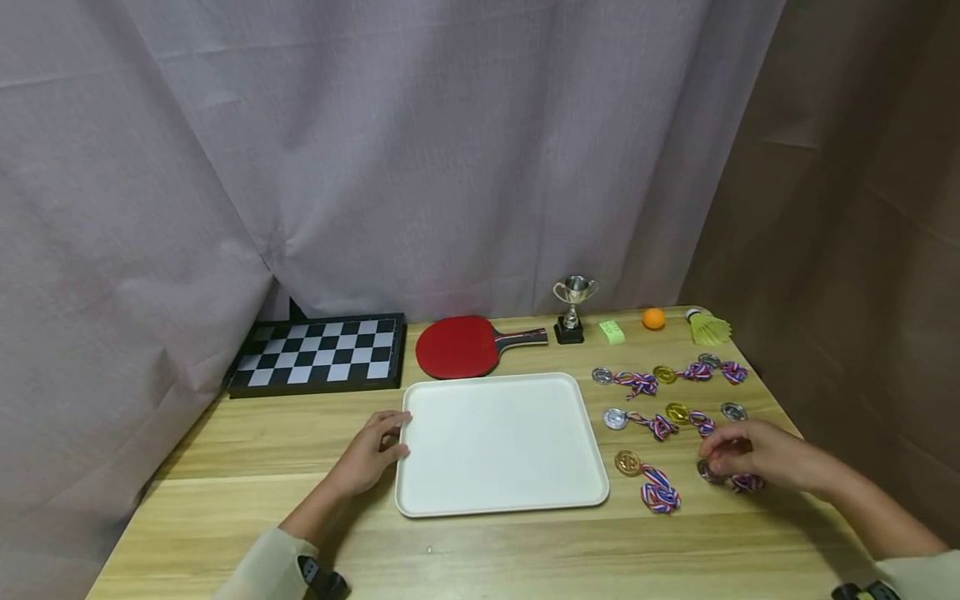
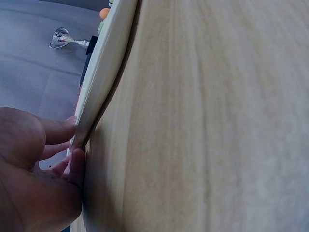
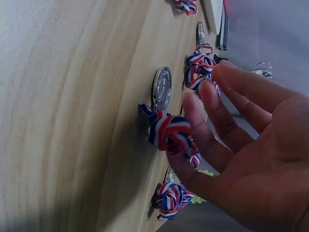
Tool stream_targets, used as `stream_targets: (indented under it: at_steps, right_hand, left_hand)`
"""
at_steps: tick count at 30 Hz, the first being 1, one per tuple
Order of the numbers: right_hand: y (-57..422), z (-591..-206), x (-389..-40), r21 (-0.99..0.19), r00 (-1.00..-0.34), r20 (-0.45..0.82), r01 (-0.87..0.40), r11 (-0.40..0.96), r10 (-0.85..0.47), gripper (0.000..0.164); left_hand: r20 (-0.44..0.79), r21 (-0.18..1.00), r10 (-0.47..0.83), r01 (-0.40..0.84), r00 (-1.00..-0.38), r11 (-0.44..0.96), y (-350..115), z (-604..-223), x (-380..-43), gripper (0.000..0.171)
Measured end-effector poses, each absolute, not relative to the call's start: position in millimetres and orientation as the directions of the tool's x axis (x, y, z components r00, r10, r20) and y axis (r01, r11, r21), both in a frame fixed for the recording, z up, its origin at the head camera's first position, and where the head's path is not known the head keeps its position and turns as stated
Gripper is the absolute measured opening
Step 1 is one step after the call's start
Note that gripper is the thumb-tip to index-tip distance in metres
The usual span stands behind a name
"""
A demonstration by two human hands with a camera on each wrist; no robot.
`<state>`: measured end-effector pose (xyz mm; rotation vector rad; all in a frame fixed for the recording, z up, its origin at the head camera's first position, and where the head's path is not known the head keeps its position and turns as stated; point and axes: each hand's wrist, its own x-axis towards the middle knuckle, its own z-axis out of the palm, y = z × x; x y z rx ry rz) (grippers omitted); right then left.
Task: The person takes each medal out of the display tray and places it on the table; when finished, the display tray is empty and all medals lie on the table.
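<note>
My left hand (image 1: 372, 450) grips the left rim of a white rectangular tray (image 1: 502, 446), its thumb and fingers touching the edge in the left wrist view. Over the right part of the table, my right hand (image 1: 761, 454) hovers at a dark silver-coloured medal (image 3: 162, 89). Its fingers are spread around the medal's red, white and blue ribbon (image 3: 170, 131), not closed together; whether the thumb touches the ribbon cannot be told. Several other medals lie nearby, among them a bronze-coloured medal (image 1: 627, 463), a silver medal (image 1: 615, 418) and a gold medal (image 1: 677, 414).
Along the back stand or lie a chessboard (image 1: 318, 354), a red table tennis paddle (image 1: 457, 347), a small trophy cup (image 1: 572, 310), a green block (image 1: 612, 332), an orange ball (image 1: 653, 318) and a yellow shuttlecock (image 1: 708, 327). A grey curtain (image 1: 450, 167) hangs behind the table.
</note>
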<state>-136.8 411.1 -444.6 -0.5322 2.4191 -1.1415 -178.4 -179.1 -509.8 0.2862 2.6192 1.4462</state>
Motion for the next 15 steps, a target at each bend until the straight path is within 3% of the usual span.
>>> stream_targets:
  at_steps: [9, 15]
  right_hand:
    - [408, -429, -136, -0.744, -0.873, -0.172, -0.188, 0.642, -0.455, 0.02]
    - [378, -422, -141, -0.722, -0.881, -0.112, -0.245, 0.646, -0.459, 0.018]
  left_hand:
    - [-0.022, 0.853, 0.224, 0.099, -0.974, 0.513, -179, -510, -177, 0.05]
    - [-0.022, 0.851, 0.212, 0.093, -0.977, 0.517, -177, -509, -177, 0.049]
